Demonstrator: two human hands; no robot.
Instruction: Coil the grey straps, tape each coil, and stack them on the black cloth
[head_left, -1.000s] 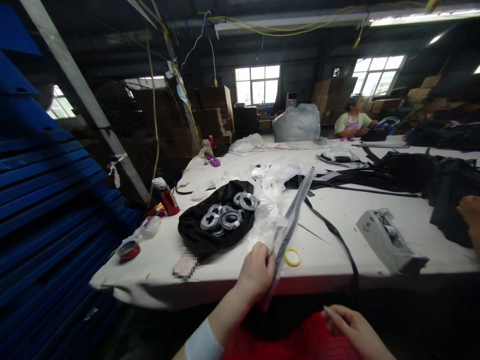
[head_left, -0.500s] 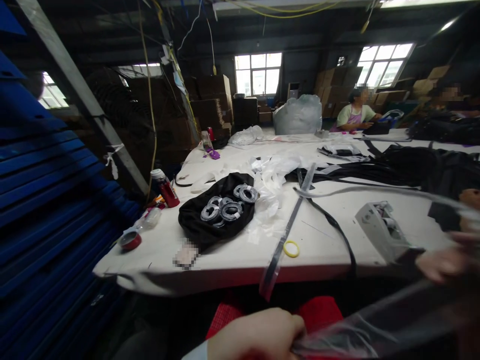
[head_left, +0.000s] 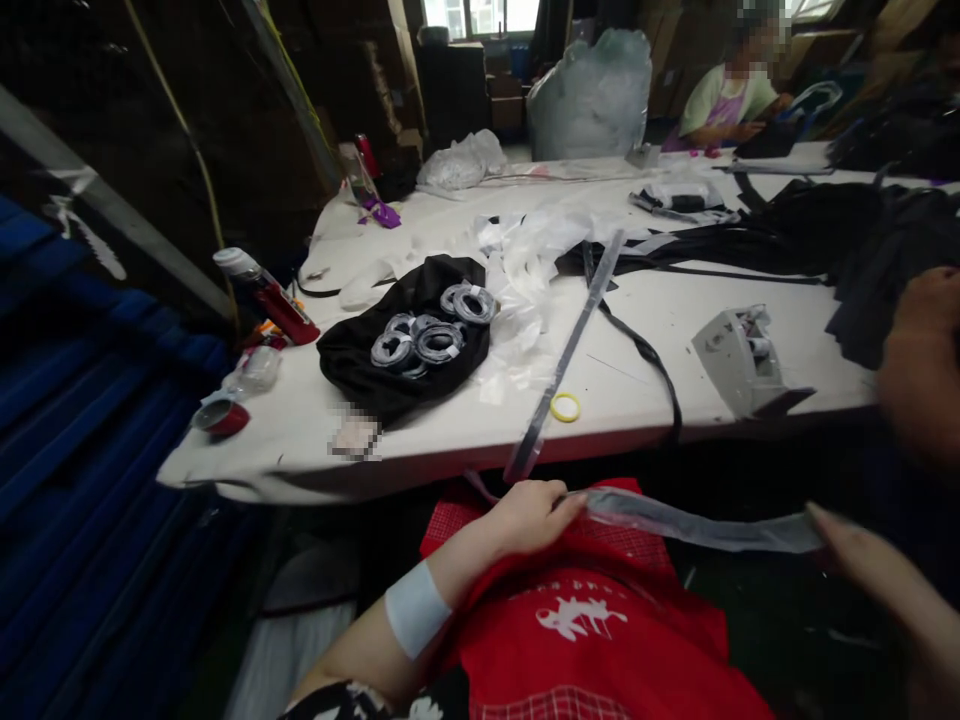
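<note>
A long, translucent grey plastic strip (head_left: 697, 527) stretches between my two hands over my lap, sagging slightly in the middle. At its left end, my left hand (head_left: 532, 515) grips it with thumb and fingers closed. My right hand (head_left: 844, 540) pinches the other end, a bit blurred. Just beyond my left hand, a similar strip with a dark core (head_left: 566, 365) lies across the table and hangs over its edge. Beside that strip is a yellow ring (head_left: 565, 407). Further left, several coiled grey strips (head_left: 440, 343) rest on a black cloth bag (head_left: 352, 360).
The white-covered table (head_left: 442, 440) lies ahead. On it are a tape dispenser (head_left: 739, 360), crumpled clear plastic (head_left: 525, 290), black fabric strips (head_left: 780, 235), a red thermos (head_left: 274, 300) and a tape roll (head_left: 221, 417). A co-worker's arm (head_left: 919, 370) is at right; another person (head_left: 724, 110) sits across.
My view has tilted down, bringing my lap and red apron into sight. The plastic strip, blurred and swinging before, is now drawn out between my hands.
</note>
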